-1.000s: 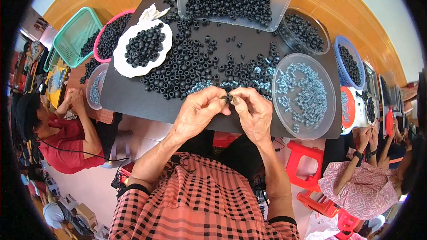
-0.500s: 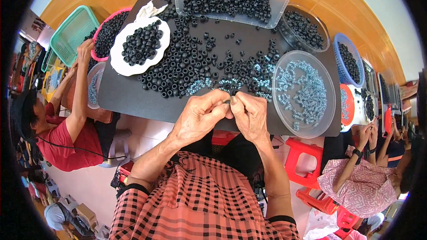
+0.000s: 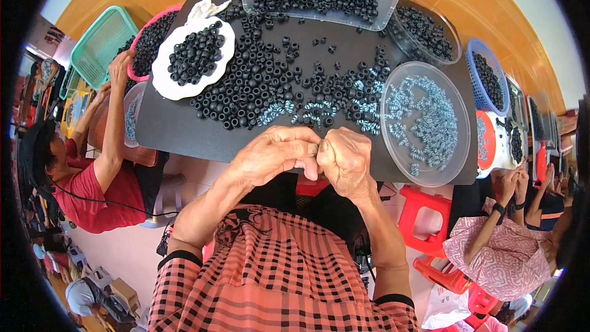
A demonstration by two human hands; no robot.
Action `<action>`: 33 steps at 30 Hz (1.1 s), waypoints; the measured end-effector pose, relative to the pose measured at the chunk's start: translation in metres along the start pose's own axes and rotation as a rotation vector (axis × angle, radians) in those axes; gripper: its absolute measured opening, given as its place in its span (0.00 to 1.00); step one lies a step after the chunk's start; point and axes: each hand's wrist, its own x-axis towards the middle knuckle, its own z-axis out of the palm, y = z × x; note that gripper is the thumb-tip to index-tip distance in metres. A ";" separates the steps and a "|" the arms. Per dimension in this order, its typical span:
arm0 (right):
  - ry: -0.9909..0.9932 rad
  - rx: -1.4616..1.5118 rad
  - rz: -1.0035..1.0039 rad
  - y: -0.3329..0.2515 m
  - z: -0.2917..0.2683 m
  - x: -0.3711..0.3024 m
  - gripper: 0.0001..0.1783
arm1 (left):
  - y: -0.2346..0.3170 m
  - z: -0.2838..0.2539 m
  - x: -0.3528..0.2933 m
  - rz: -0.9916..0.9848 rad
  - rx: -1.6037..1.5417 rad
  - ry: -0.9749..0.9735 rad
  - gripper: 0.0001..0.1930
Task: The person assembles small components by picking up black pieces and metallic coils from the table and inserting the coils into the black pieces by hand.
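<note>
My left hand (image 3: 275, 155) and my right hand (image 3: 346, 158) meet fingertip to fingertip in front of the table's near edge. Both are closed in a pinch, and whatever lies between the fingers is hidden. Just beyond them, several pale blue coiled pieces like small springs (image 3: 319, 109) lie on the dark table (image 3: 184, 138). Farther up spreads a heap of small black round pieces with holes (image 3: 246, 89). To the right of my right hand, a round clear tray (image 3: 461, 147) holds many more blue coils.
A white scalloped plate (image 3: 161, 83) of black pieces stands at left. At the back are a clear bin (image 3: 246, 0) and a clear bowl (image 3: 456, 49), both with black pieces. Co-workers sit left (image 3: 101, 193) and right (image 3: 491, 252). A red stool (image 3: 424, 221) is at right.
Both hands have tightened together, the right fingers curling further in. A small dark piece seen between the fingertips before is now hidden. The view has shifted slightly.
</note>
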 end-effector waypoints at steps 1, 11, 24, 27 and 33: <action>-0.005 0.010 -0.018 0.000 0.000 -0.001 0.15 | 0.000 -0.002 0.000 -0.060 -0.064 -0.036 0.11; 0.006 -0.044 0.100 -0.004 0.002 0.005 0.15 | -0.005 -0.005 -0.002 0.153 -0.096 0.091 0.12; 0.056 -0.124 0.051 -0.004 0.009 0.004 0.26 | -0.010 0.007 0.002 0.220 -0.113 0.174 0.11; 0.061 -0.178 0.000 -0.003 0.010 0.003 0.26 | -0.011 0.009 0.003 0.206 -0.107 0.195 0.12; 0.040 -0.226 0.002 -0.004 0.009 0.002 0.24 | -0.018 0.004 0.006 0.200 -0.115 0.184 0.12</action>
